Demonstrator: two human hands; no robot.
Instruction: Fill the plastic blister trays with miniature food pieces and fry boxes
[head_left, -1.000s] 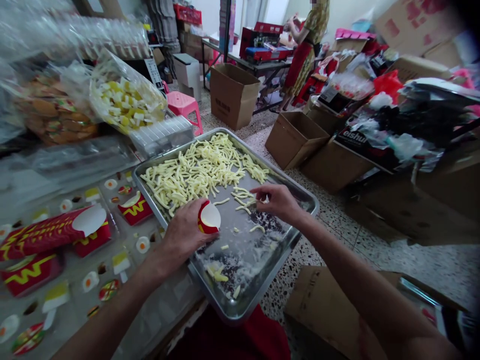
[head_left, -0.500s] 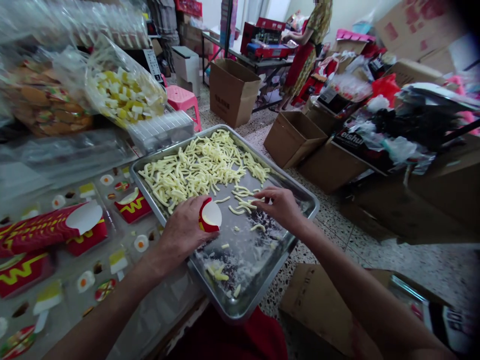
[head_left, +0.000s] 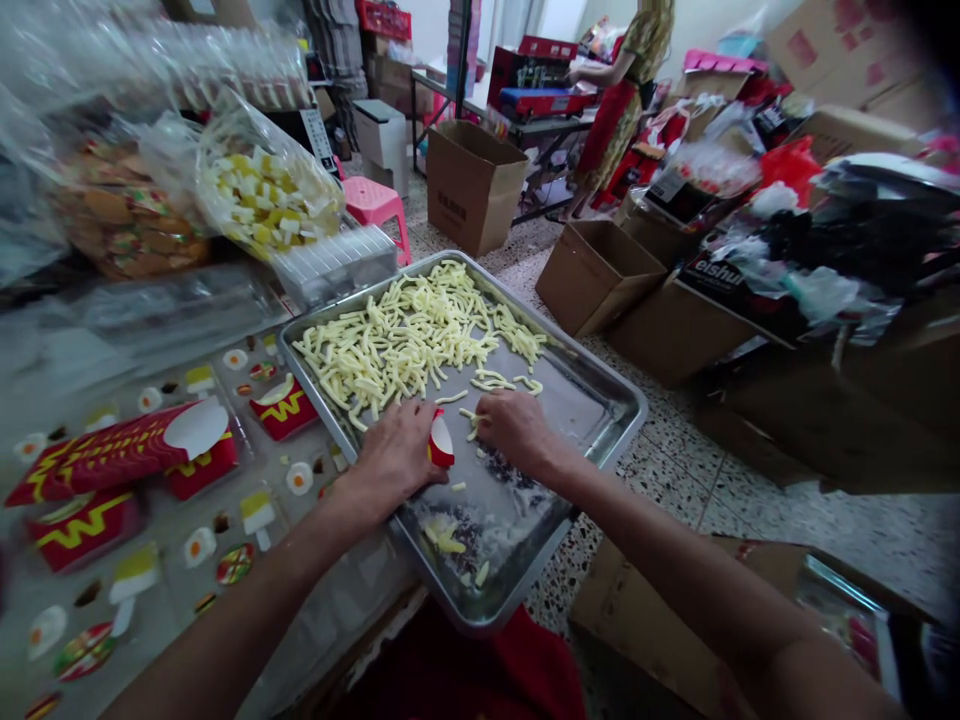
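Observation:
My left hand is wrapped round a small red fries carton with a white inner face, held tilted over a metal tray. Just right of the carton, my right hand has its fingers closed, and pale yellow fry-shaped strips stick out at the fingertips. The fingertips themselves are partly hidden by the back of the hand. A heap of the same strips covers the far left of the tray, and a few lie loose beyond my right hand. White powder and short bits are scattered at the near end.
Left of the tray, filled red cartons lie on clear packs of small toy foods. Behind stand a bag of yellow-and-white pieces and a pink stool. Cardboard boxes line the right side. Another person stands at a far table.
My right hand has moved left and nearer, toward the carton, with strips at its fingers. The carton has turned in my left hand. The view has shifted slightly.

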